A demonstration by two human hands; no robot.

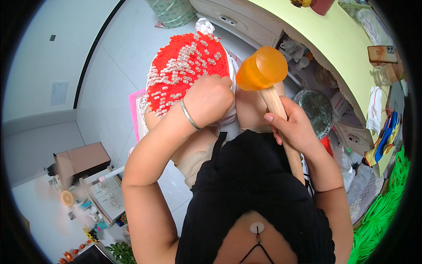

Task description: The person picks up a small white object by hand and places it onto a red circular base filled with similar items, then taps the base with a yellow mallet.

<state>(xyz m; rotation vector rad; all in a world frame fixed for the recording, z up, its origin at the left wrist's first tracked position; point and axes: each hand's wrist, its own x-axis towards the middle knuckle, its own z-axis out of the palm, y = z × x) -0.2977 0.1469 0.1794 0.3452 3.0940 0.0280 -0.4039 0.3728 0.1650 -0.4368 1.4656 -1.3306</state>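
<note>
A rubber mallet with a translucent orange head (259, 70) and a pale wooden handle is in my right hand (295, 123), its fingers wrapped round the handle below the head. My left hand (210, 99) is closed in a fist against the near right edge of a round, dense bundle of red tubes (176, 48). What that fist holds, if anything, is hidden. Many small whitish tubes (187, 55) stick up from the bundle at uneven heights, thickest in a diagonal band. White wrapping shows round its side, and it rests between my legs.
A pink edge (134, 112) shows left of the bundle. On the right, a yellow-green table (343, 48) holds a phone (381, 54), a glass jar (383, 75) and coloured-handled tools (387, 138). Under it stands a lined bin (313, 112). Bright green cord (382, 220) lies at lower right.
</note>
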